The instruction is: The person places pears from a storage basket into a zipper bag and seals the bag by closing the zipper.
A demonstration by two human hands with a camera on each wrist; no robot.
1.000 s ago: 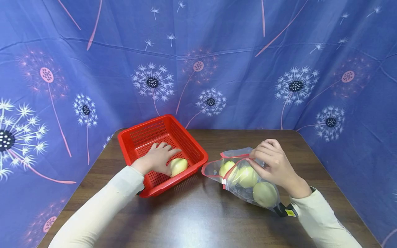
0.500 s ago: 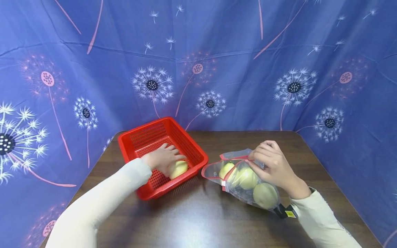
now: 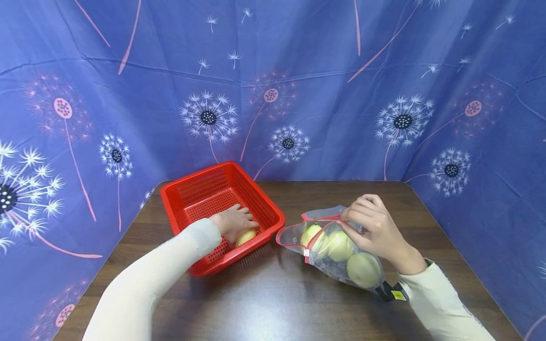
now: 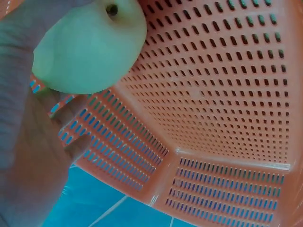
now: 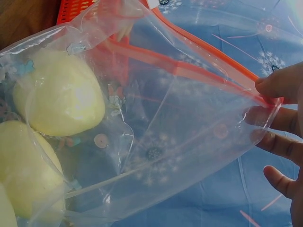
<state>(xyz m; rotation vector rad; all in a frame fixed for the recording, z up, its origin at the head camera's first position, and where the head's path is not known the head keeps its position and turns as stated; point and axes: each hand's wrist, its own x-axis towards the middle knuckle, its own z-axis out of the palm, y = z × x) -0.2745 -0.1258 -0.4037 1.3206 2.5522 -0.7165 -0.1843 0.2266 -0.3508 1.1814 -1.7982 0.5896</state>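
Note:
My left hand (image 3: 236, 222) reaches down into a red plastic basket (image 3: 170, 199) and grips a pale yellow pear (image 3: 246, 236) near its front right wall. In the left wrist view that pear (image 4: 94, 52) shows its dark stem end, with the thumb and fingers around it. My right hand (image 3: 375, 227) pinches the red-trimmed top corner of a clear zip bag (image 5: 199, 142) between thumb and fingertips. Inside the bag are several pale yellow pears (image 3: 364, 270). The bag lies on its side, its red-edged mouth gaping toward the basket.
Both the basket and the bag rest on a brown wooden table (image 3: 264, 303). A blue curtain (image 3: 332, 118) with dandelion prints hangs behind and along both sides. By the right cuff sits a black strap with a yellow label (image 3: 398, 295).
My left hand has moved right and closed over the pear in the basket, covering more of it. The right hand keeps its pinch on the bag's edge.

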